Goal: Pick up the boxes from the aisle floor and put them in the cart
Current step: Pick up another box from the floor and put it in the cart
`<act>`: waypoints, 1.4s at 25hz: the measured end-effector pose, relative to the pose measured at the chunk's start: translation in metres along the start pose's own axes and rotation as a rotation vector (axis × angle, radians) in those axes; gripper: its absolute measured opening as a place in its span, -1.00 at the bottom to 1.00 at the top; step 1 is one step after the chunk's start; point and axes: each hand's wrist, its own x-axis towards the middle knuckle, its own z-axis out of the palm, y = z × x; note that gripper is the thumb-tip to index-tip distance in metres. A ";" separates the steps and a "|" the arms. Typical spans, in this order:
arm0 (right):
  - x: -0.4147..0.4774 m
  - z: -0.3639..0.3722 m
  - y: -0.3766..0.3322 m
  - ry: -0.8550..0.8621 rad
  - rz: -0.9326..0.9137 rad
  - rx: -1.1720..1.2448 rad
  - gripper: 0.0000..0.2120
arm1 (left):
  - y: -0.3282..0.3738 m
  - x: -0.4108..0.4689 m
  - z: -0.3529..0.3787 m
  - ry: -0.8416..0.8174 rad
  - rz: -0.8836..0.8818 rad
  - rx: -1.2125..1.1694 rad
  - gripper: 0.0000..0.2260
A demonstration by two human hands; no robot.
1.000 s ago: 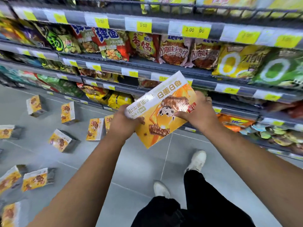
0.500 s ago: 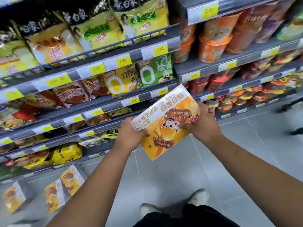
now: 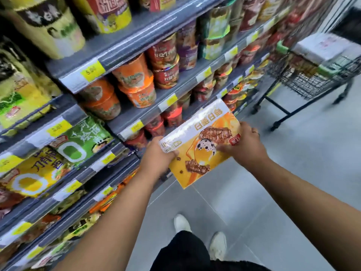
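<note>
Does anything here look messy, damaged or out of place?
Nothing stands out. The orange box looks undamaged, held tilted between the left hand and right hand. The noodle cups sit in rows on the shelves, and the cart stands upright ahead. Motion blur could hide small flaws.

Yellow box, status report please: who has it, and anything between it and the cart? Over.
Left hand, right hand: both grip the yellow box. Box off the floor, not yet in the cart ahead right. Nothing visible on floor between.

Orange box (image 3: 203,151) between left hand (image 3: 156,159) and right hand (image 3: 244,147); cart (image 3: 312,75) well beyond
</note>
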 end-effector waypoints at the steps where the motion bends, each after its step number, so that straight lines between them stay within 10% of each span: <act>1: 0.009 -0.009 0.006 0.027 0.023 0.006 -0.11 | 0.012 0.013 0.010 -0.025 0.031 0.020 -0.56; 16: 0.190 -0.178 0.099 0.484 0.321 0.123 -0.16 | 0.271 0.197 0.200 -0.395 0.463 0.234 -0.56; 35: 0.510 -0.366 0.177 0.534 0.477 0.285 -0.15 | 0.564 0.412 0.421 -0.397 0.570 0.344 -0.62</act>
